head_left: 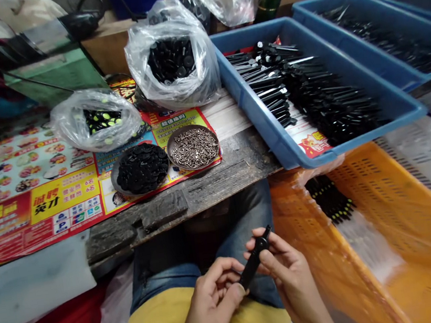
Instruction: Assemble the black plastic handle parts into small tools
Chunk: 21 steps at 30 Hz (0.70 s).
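Observation:
Over my lap, both hands hold one slim black plastic part point(252, 266) with a round boss near its upper end and a narrow tip. My left hand point(217, 293) pinches its lower end between thumb and fingers. Around the round boss, my right hand point(286, 263) grips the upper end with thumb and fingertips. Beyond the hands, on the bench, a dish of black discs point(142, 167) stands beside a dish of small metal screws point(193, 147). What lies under my fingers is hidden.
A blue tray point(272, 138) of similar black parts sits at the bench's right. Below it is an orange crate point(333, 273) with some black, yellow-dotted parts point(331, 200). Plastic bags point(204, 73) of black pieces and of yellow-green-marked pieces point(103, 115) stand behind the dishes.

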{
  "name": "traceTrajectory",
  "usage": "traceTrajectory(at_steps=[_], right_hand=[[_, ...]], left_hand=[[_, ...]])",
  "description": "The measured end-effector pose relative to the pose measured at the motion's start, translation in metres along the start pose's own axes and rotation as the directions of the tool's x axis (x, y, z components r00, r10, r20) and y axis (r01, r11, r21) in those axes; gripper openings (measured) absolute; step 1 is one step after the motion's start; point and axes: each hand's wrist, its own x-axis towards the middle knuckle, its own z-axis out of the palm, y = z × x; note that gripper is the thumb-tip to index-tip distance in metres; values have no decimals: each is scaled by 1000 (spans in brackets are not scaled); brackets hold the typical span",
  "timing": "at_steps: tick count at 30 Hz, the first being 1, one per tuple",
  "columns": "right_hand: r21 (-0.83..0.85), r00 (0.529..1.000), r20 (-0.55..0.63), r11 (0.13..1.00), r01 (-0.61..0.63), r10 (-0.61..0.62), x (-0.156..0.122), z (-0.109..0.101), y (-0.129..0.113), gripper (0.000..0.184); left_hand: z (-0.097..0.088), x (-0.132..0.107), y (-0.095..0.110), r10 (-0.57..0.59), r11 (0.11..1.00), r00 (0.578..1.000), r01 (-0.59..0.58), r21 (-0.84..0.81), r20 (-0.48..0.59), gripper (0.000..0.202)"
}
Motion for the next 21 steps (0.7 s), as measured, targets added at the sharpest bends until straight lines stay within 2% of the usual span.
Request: traceTrajectory(at_steps=[21], right_hand=[[8,1000,-4,1000,-20,20,1,2,1,34]], left_hand=[[1,0,0,20,999,1000,-20,32,-23,31]])
